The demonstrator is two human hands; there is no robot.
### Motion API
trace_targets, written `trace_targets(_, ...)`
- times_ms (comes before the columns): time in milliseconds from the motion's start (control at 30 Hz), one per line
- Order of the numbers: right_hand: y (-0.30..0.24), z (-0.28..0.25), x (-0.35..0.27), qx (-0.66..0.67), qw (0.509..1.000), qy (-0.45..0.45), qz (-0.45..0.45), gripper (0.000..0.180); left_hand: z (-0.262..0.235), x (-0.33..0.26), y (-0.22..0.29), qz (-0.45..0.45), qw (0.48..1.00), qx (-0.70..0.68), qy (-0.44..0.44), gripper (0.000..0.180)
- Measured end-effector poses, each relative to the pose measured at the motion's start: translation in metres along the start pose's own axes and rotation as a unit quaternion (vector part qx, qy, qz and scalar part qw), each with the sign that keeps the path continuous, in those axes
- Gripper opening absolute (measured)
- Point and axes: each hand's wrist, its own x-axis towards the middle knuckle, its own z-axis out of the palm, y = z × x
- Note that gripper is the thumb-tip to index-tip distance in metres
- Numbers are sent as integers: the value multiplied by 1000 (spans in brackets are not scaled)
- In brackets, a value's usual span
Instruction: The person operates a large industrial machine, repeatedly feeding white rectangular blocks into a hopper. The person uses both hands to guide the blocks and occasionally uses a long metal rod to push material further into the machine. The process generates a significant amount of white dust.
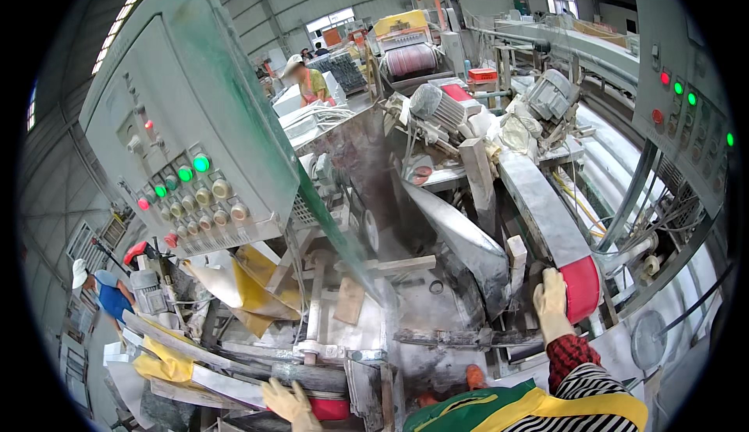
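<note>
My right hand (551, 303), in a cream glove, lies against the left side of a red, rounded belt end (583, 288). Its fingers are stretched out, and nothing shows in its grasp. Behind that red end a long, dusty, pale grey strip (546, 209) runs away from me toward the motors. At the lower edge, my left hand (289, 405) wears the same kind of glove, its fingers spread. It is beside a second red belt end (329, 408), with a pale, narrow strip (228, 386) to its left; contact there I cannot make out.
A grey control box (195, 128) with lit buttons hangs at left, another (686, 92) at right. Dusty motors (552, 93), a wooden post (477, 178) and a curved metal sheet (460, 237) crowd the middle. One person (312, 85) stands behind, another (113, 295) far left.
</note>
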Motion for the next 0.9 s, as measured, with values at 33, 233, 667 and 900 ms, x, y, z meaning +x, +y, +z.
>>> trace_targets(33,-14,-3,-11,39,998,31,-38,37,2,6,-14,-4,1000,5,15,71)
trace_targets(233,-56,0,-79,157,982,-10,-104,32,-25,8,-3,-161,985,52,-28,62)
trace_targets(667,-12,49,-121,-17,862,-490,130,53,4,0,-19,-163,982,82,-52,69)
trace_targets(900,4,46,-134,-78,852,-510,91,43,-18,0,4,-133,986,93,-43,60)
